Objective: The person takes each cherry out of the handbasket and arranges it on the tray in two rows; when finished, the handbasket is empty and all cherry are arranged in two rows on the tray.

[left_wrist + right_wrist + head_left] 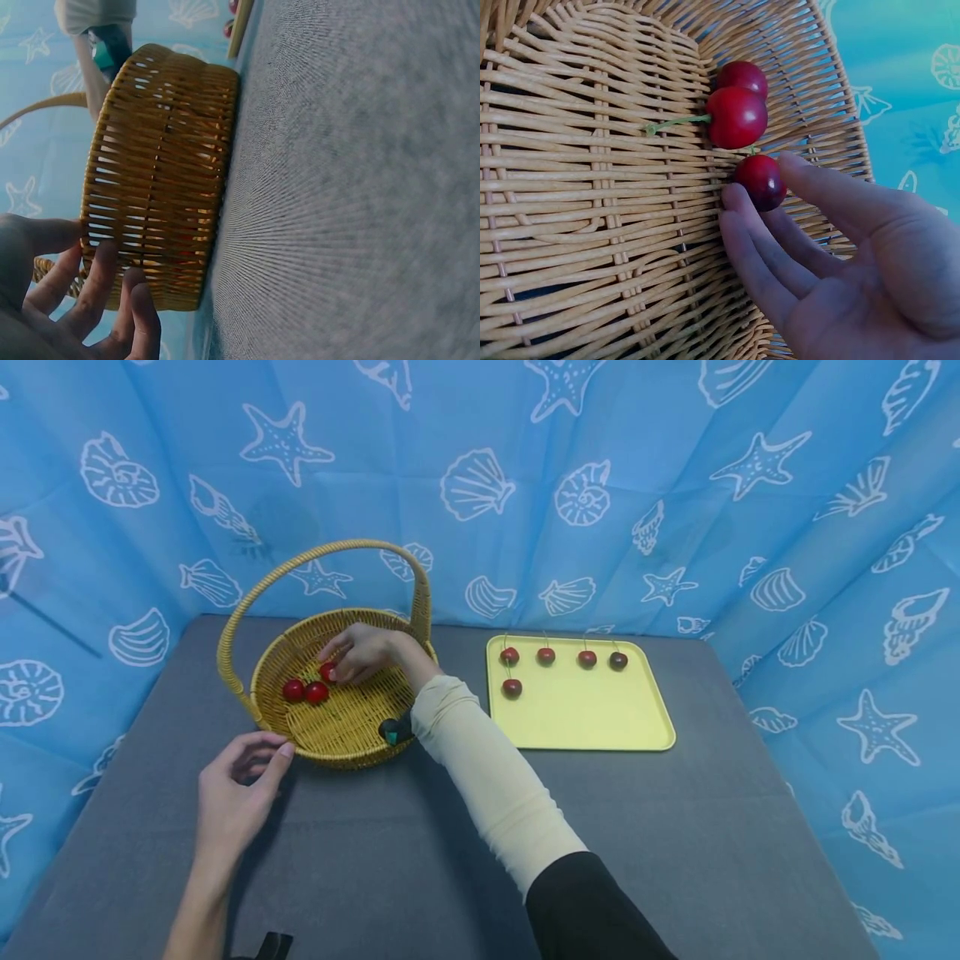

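Observation:
My right hand (363, 653) reaches into a woven wicker basket (330, 758) with a tall arched handle. Its thumb and fingers pinch a dark red cherry (761, 182) low against the basket's inner wall. Right beside that one lie two more cherries, a bright red cherry (737, 118) with a green stem and a darker cherry (742, 77) partly hidden behind it. At the basket's near left rim, my left hand (238, 785) holds the edge between thumb and fingers, the other fingers (96, 292) spread along the outer wall.
To the right of the basket lies a yellow tray (592, 714). Several stemmed cherries are on it: a row along the back edge and one cherry (512, 688) in front at the left. A grey cloth (637, 835) covers the table, and a blue shell-patterned curtain (510, 435) hangs behind.

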Demonstrator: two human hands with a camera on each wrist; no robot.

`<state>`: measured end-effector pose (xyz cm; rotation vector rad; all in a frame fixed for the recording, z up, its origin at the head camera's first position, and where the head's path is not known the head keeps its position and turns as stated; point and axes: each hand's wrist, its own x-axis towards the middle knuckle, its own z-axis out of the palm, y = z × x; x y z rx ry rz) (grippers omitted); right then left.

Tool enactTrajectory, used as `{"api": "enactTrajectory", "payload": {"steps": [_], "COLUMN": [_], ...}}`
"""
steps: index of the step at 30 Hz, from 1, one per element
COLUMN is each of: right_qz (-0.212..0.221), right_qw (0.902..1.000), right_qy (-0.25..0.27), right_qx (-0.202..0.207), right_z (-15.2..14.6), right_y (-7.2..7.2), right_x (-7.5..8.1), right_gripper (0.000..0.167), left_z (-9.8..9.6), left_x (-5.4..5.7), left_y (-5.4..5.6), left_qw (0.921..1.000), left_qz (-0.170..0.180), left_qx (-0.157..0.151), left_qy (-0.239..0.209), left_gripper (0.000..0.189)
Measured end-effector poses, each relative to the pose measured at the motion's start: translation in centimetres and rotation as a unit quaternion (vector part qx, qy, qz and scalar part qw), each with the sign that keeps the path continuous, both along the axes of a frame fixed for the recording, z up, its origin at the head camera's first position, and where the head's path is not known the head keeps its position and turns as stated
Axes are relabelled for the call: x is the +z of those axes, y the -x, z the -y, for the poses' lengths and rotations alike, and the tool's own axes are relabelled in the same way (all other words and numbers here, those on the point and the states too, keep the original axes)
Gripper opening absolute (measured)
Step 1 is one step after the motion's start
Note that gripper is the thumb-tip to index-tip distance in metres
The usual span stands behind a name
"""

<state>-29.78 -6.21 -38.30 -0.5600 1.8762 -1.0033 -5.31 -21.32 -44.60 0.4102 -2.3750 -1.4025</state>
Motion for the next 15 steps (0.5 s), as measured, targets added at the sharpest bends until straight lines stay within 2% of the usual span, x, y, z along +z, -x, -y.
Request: {"api": "enactTrajectory", "payload": {"steps": [4,11,15], "right_qz": [0.006,-0.062,-0.039], "right_qw": [0.9999,0.9968,0.9970], "right_qy": [0.004,-0.015,-0.029], "right_qx": [0.010,0.047,0.060], "right_z": [-0.07,-0.36,-0.40], "right_y": [-0.09,-0.09,-0.21], "right_x": [-0.22,-0.10,0.00], "right_gripper": [0.051,0.043,0.046], "left_z": [0.00,0.07,0.04], "left_x": [0.07,0.07,0.10], "left_y": [0.00,0.04,0.02], "left_qw": [1.0000,1.0000,0.9999], "left_qz": [0.004,0.005,0.010], "left_qx": [0.002,0.004,0.002], "left_qy": [0.000,-0.002,-0.004], "left_gripper": [0.021,0.021,0.022]}}
